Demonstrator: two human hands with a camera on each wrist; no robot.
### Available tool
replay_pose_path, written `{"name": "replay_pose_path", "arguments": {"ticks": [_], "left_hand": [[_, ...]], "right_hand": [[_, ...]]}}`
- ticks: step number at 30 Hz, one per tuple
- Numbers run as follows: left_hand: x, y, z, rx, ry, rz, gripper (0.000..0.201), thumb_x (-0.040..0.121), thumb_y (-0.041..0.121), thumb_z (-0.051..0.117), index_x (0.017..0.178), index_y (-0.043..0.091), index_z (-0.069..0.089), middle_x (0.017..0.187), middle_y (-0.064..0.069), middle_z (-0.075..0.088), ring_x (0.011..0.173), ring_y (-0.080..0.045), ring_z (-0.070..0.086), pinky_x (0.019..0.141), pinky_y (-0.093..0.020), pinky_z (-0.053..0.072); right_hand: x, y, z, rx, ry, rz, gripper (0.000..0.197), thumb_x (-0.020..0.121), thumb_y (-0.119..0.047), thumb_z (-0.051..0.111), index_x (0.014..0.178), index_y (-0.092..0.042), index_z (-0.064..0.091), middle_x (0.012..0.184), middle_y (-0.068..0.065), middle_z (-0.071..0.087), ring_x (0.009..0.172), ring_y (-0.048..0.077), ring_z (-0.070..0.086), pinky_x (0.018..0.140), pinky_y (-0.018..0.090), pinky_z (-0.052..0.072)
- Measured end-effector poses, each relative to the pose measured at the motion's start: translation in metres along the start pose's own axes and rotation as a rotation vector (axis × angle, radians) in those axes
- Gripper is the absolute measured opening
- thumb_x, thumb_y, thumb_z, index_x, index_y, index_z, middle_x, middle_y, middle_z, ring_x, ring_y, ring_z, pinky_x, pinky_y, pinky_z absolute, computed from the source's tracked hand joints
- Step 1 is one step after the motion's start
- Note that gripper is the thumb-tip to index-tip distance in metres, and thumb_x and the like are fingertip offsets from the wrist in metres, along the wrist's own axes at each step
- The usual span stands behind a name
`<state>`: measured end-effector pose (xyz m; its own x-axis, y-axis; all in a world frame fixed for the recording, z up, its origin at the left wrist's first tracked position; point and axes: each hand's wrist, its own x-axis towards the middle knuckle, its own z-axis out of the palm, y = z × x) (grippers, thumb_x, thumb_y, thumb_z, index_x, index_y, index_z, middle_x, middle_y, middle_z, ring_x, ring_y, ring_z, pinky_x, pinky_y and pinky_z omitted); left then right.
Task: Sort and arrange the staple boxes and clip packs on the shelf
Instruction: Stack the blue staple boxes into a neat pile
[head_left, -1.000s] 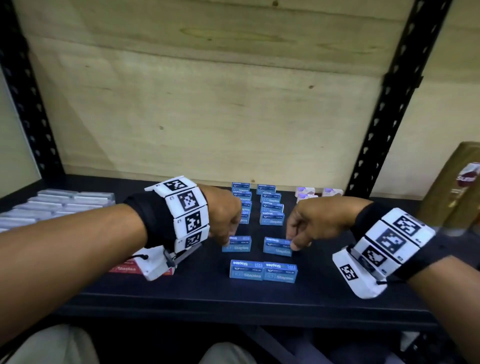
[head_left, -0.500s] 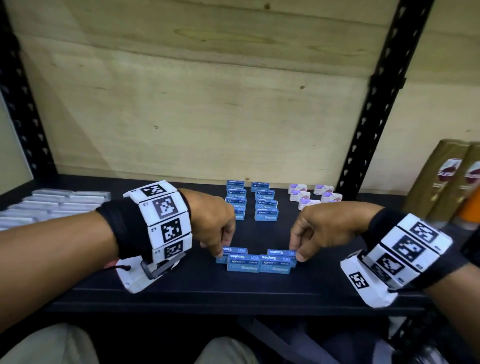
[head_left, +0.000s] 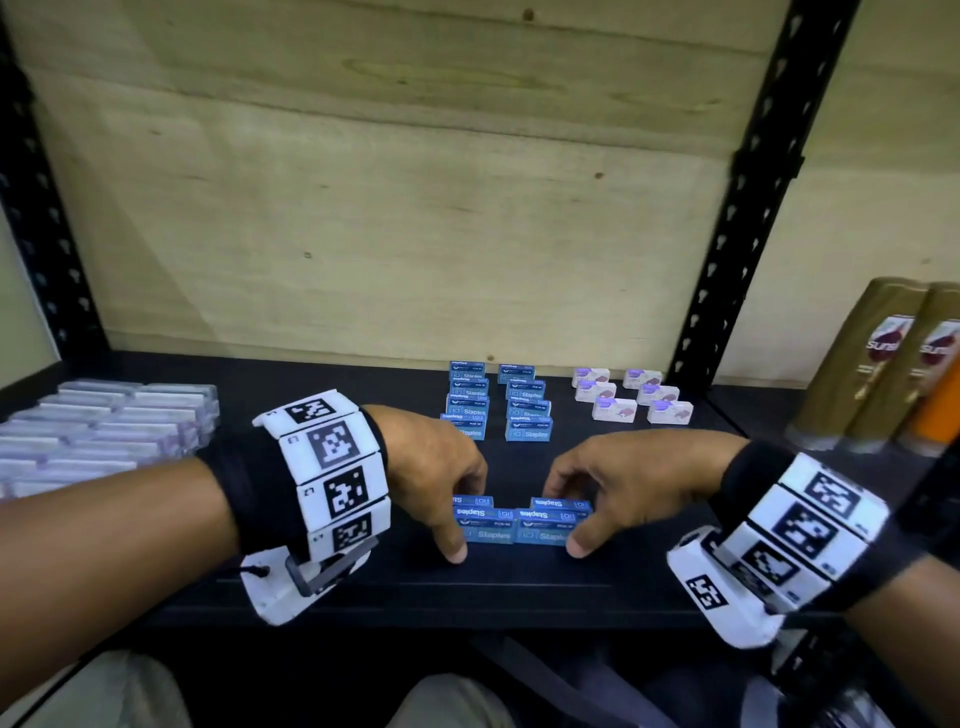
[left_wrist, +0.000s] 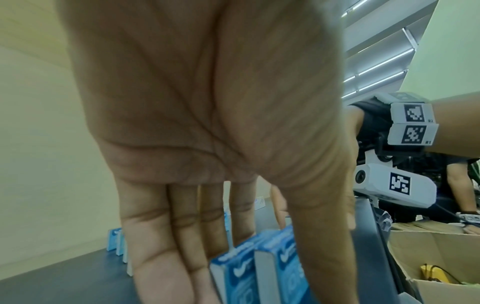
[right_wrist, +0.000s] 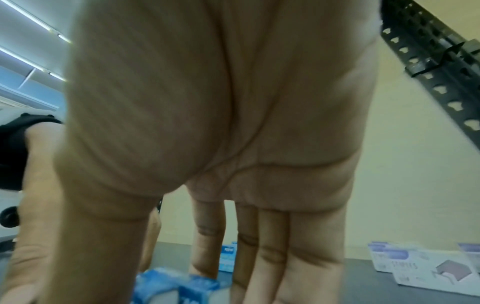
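Four blue staple boxes (head_left: 514, 525) stand packed in two rows at the front middle of the black shelf (head_left: 322, 577). My left hand (head_left: 441, 483) pinches the group's left end, thumb at the front corner, fingers behind the rear box. My right hand (head_left: 618, 483) pinches the right end the same way. In the left wrist view the left hand (left_wrist: 207, 102) has the boxes (left_wrist: 259, 267) between fingers and thumb. The right wrist view shows the right hand (right_wrist: 221, 102) over the blurred boxes (right_wrist: 176, 286). Two lines of blue boxes (head_left: 498, 405) stand behind.
White and purple staple boxes (head_left: 631, 397) stand in two lines at the back right. Clear flat packs (head_left: 104, 426) fill the left of the shelf. Gold bottles (head_left: 883, 374) stand beyond the black upright (head_left: 753, 182). A wooden back panel (head_left: 389, 208) closes the shelf.
Both hands drew their two separate blue boxes toward me against the front pair. The thumbs have come round to the front corners, so the four boxes are squeezed together.
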<state>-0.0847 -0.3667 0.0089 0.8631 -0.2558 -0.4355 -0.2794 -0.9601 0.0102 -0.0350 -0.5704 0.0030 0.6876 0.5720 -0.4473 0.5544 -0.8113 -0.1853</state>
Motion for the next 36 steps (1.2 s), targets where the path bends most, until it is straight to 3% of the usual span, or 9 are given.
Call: {"name": "replay_pose_path", "arguments": {"ticks": [3,7,15,26,33,36], "left_hand": [[0.001,0.005,0.003,0.025,0.033,-0.002,0.051,0.079,0.054,0.072,0.122,0.029,0.058,0.097,0.013,0.057,0.093,-0.013,0.057,0.078,-0.027,0.047],[0.002,0.008,0.003,0.04,0.051,0.006,0.048,0.083,0.054,0.067,0.123,0.029,0.059,0.115,0.009,0.06,0.101,-0.014,0.058,0.089,-0.033,0.05],[0.005,0.01,0.003,0.022,0.053,0.031,0.048,0.086,0.053,0.065,0.127,0.03,0.057,0.118,0.009,0.059,0.104,-0.013,0.057,0.091,-0.033,0.05],[0.01,0.011,0.006,-0.012,0.098,0.049,0.043,0.085,0.055,0.065,0.119,0.03,0.059,0.1,0.013,0.058,0.093,-0.012,0.059,0.085,-0.033,0.052],[0.01,0.01,0.006,-0.016,0.084,0.053,0.044,0.086,0.054,0.064,0.121,0.03,0.059,0.107,0.01,0.061,0.095,-0.012,0.059,0.087,-0.035,0.053],[0.01,0.007,0.004,-0.04,0.074,0.055,0.047,0.083,0.058,0.066,0.121,0.032,0.059,0.109,0.012,0.063,0.097,-0.01,0.059,0.088,-0.033,0.052]], "right_hand": [[0.004,-0.004,0.006,-0.048,0.032,-0.015,0.043,0.076,-0.05,0.078,0.113,-0.037,0.061,0.101,-0.011,0.071,0.091,0.01,0.067,0.09,0.035,0.054],[0.005,-0.009,0.007,-0.094,0.054,-0.027,0.038,0.079,-0.049,0.076,0.112,-0.038,0.06,0.101,-0.01,0.07,0.091,0.008,0.064,0.09,0.036,0.053],[0.003,-0.016,0.007,-0.124,0.083,-0.041,0.041,0.083,-0.045,0.074,0.121,-0.035,0.059,0.107,-0.013,0.065,0.094,0.008,0.06,0.087,0.03,0.051],[0.003,-0.02,0.006,-0.149,0.083,-0.06,0.04,0.086,-0.043,0.072,0.121,-0.032,0.058,0.105,-0.012,0.062,0.082,0.004,0.053,0.072,0.024,0.043],[0.005,-0.021,0.005,-0.146,0.06,-0.054,0.04,0.085,-0.043,0.072,0.121,-0.033,0.058,0.109,-0.012,0.063,0.092,0.008,0.057,0.079,0.026,0.047],[0.006,-0.018,0.002,-0.091,0.038,-0.043,0.039,0.082,-0.048,0.073,0.116,-0.035,0.06,0.104,-0.012,0.067,0.093,0.01,0.063,0.088,0.032,0.052]]}}
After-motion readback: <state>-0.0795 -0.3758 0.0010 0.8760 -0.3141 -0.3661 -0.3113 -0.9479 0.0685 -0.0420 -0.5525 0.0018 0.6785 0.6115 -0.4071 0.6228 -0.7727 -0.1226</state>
